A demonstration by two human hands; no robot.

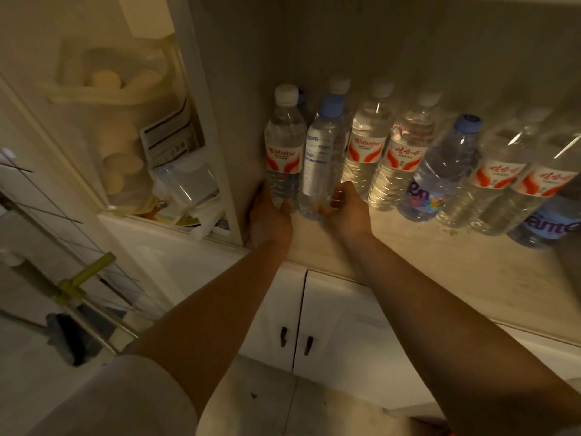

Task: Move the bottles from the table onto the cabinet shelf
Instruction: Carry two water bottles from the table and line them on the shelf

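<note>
Left hand point(269, 212) fingers curl round a white-capped bottle point(284, 146); right hand point(344, 209) grips a blue-capped bottle point(322, 158), both upright on the shelf point(408, 247).

Both arms outstretched, left hand point(270, 212) and right hand point(345, 209) curled (gripping).

My left hand point(270, 212) covers the foot of the white-capped bottle point(284, 146), so where its base meets the shelf point(393, 247) is hidden. My right hand point(344, 206) hides the lower right side of the blue-capped bottle point(322, 158); its small label print is too fine to read. A second row of bottles point(339, 84) stands behind the front ones, only caps showing, one blue cap point(302, 97) nearly fully hidden. The bottles at far right point(547, 177) are smeared by blur, and the last point(548, 225) is cut by the frame edge. Behind the glass door point(132, 136) sit pale shapes, perhaps jars, too hazy to name.
</note>
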